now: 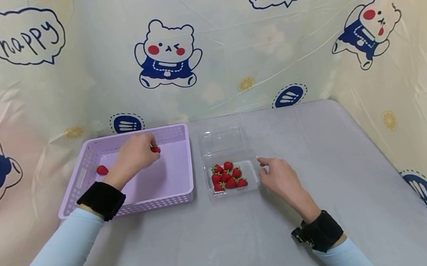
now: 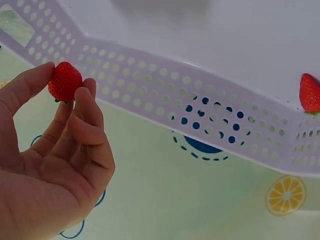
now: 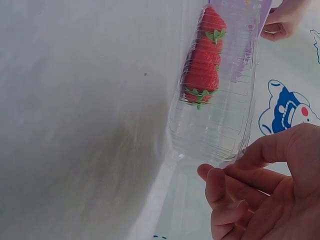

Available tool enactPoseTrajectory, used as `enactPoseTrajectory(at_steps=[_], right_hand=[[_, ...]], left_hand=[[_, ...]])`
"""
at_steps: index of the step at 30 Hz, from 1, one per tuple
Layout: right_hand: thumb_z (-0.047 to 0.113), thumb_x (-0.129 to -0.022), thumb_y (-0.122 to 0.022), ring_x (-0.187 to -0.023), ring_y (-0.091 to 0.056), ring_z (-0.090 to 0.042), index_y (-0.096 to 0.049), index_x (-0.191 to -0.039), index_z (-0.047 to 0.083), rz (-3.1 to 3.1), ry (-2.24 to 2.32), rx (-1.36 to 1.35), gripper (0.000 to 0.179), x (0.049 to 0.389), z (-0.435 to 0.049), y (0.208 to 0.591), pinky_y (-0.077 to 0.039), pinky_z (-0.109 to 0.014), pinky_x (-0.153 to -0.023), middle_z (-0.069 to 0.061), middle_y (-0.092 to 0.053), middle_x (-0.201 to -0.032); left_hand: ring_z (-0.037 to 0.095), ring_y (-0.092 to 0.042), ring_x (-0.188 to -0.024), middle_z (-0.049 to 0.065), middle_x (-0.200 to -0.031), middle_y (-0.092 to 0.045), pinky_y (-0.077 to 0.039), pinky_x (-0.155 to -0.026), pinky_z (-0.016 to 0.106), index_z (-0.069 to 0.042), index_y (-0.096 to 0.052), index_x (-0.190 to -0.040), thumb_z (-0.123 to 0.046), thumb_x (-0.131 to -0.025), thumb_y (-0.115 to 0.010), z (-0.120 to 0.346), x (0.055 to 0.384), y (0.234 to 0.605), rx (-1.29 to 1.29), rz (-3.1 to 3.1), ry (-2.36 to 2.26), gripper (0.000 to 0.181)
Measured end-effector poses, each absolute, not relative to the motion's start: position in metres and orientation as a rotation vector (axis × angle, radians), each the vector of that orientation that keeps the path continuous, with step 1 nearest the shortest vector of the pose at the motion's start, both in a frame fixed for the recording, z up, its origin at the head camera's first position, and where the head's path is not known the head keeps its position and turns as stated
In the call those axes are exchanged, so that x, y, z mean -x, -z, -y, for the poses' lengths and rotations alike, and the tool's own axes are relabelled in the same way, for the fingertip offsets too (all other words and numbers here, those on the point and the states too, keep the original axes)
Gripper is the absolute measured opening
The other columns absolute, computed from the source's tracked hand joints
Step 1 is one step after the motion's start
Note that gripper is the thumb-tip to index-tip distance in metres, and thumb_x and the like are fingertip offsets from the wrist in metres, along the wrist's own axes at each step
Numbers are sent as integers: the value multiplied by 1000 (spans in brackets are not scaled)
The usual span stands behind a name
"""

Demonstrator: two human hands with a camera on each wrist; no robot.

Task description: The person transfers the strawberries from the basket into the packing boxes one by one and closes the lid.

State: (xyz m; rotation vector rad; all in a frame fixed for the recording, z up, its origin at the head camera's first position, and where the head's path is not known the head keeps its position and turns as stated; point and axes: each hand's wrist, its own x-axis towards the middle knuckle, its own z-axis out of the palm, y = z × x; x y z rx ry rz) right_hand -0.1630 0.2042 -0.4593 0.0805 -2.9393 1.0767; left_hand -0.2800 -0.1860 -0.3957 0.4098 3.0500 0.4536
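Note:
Over the purple basket (image 1: 175, 200), my left hand (image 1: 135, 154) pinches a strawberry (image 2: 65, 81) between thumb and fingertips. Another strawberry (image 1: 102, 170) lies in the basket's left part, left of my wrist. To the right of the basket, a clear plastic box (image 1: 249, 169) stands with its lid (image 1: 220, 140) folded back. Several red strawberries (image 3: 202, 75) with green leaves sit grouped inside it, mostly toward its left and front. My right hand (image 1: 282, 180) is at the box's right side, thumb and index finger pinching its rim in the right wrist view.
A grey cloth (image 1: 230, 245) covers the table under basket and box. Behind and at both sides hangs a pale curtain (image 1: 225, 48) printed with bears and lemon slices. The basket's perforated walls (image 2: 150, 82) rise around its floor.

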Motion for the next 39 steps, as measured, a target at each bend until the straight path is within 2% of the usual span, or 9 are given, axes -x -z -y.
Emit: enactPoseTrajectory(at_steps=[8,17,34,39], right_hand=[[5,-96,-56,-42,-31,-12,-66,-139,-2,2944,-1081,-77,44,162,-204,461,-30,-28,-44,-20,-74,-117],[4,-95,-56,-43,-29,-11,-66,-139,-2,2940,-1081,-79,45,162,-204,460,-29,-28,-44,-20,-73,-123],[3,-95,-56,-44,-27,-10,-67,-138,-2,2926,-1059,-89,45,162,-205,460,-27,-28,-44,-19,-74,-122],[4,-95,-56,-44,-28,-10,-67,-138,-2,2929,-1057,-87,45,162,-205,460,-28,-28,-44,-19,-74,-122]], left_hand=[[31,-64,-76,13,-90,-71,-55,-70,46,-2,-71,-98,-10,-88,-78,179,271,397,-414,-3045,-496,15],[28,-63,-75,10,-87,-70,-55,-67,43,-4,-70,-99,-11,-87,-80,170,261,402,-438,-3070,-494,17],[25,-62,-72,9,-86,-70,-53,-64,42,-1,-70,-104,-11,-88,-78,154,240,406,-556,-3093,-551,21],[24,-61,-71,7,-87,-70,-52,-63,40,-4,-71,-104,-12,-88,-76,146,234,407,-584,-3107,-569,18]])
